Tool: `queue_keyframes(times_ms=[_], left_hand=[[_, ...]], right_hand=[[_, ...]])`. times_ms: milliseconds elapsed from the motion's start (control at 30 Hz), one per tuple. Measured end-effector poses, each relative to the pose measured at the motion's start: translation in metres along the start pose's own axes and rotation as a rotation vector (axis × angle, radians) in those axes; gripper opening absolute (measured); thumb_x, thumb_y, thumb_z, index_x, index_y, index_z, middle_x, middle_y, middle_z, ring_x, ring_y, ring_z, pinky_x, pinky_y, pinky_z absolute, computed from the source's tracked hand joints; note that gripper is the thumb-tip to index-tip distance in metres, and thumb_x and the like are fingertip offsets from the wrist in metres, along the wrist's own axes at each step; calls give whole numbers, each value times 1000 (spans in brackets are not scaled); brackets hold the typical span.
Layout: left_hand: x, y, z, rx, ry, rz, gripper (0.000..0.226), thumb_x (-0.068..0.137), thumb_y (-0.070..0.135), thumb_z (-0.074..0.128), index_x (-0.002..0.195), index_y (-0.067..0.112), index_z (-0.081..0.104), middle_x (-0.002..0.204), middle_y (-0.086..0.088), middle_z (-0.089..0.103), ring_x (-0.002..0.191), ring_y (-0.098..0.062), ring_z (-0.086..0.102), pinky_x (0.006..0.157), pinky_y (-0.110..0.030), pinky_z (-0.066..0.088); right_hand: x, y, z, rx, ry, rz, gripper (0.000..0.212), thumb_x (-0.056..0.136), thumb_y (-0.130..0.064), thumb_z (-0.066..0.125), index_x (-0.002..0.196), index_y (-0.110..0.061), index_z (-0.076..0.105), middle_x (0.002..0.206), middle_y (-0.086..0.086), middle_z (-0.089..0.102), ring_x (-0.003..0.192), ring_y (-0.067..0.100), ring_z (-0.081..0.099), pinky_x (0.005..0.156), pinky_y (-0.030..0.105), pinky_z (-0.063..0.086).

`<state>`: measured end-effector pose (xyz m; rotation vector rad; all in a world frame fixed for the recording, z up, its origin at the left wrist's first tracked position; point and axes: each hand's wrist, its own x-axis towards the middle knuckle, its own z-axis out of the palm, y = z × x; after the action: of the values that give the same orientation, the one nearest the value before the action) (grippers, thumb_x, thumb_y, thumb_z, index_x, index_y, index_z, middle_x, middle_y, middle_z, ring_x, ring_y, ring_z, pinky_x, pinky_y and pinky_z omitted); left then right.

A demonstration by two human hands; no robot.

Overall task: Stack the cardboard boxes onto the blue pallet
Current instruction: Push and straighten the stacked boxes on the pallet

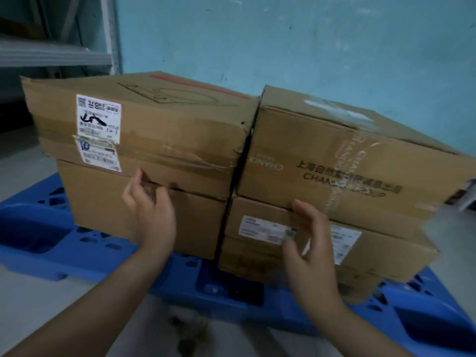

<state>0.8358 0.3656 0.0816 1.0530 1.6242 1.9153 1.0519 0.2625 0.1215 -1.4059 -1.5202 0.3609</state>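
Just before the fingers (306, 213), cardboard boxes (180, 130)

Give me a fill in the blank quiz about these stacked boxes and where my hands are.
The cardboard boxes rest on a ____ pallet. They form two stacks side by side, each ____ boxes high. The left hand is at the front of the ____ stack. The right hand, fingers extended, holds ____.
Missing words: blue; two; left; nothing.

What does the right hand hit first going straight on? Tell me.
Likely the front of the lower right box, by its white label; the right hand may be touching it, depth is unclear.
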Motion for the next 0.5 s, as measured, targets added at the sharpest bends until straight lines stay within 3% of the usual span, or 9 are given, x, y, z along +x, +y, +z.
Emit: queue_keyframes(times_ms=[100,233,300,400,500], left_hand=[[10,-5,-13,90,-1,-20,40,98,20,38,137,9,41,144,-13,29,119,-22,43,101,-34,34],[21,-17,-31,256,-61,-176,40,97,21,40,130,-1,42,138,-24,35,122,-39,41,101,-45,34],[8,-16,-28,277,-111,-200,44,97,21,41,136,0,37,143,-22,29,126,-39,38,102,-46,33],[-29,-13,-10,226,-217,-154,58,96,26,50,146,7,27,152,-16,20,132,-30,35,103,-44,34],[-70,-5,11,167,-363,-110,74,93,32,57,152,24,14,158,3,6,139,-21,26,106,-35,30]], right_hand=[[-2,37,-43,-98,204,55,55,85,5,59,122,-33,46,125,-4,42,112,2,45,102,17,34],[-10,84,-82,-83,447,327,60,84,5,59,135,-20,40,141,9,31,119,17,38,109,43,37],[-13,97,-89,-54,552,391,68,82,3,64,140,-18,35,142,12,28,123,23,37,109,44,38],[-11,108,-93,-35,603,432,83,82,-19,76,149,-21,28,147,14,25,132,28,35,107,35,33],[-4,116,-100,-33,622,463,93,80,-35,78,154,-19,23,154,14,23,139,32,32,112,44,30]])
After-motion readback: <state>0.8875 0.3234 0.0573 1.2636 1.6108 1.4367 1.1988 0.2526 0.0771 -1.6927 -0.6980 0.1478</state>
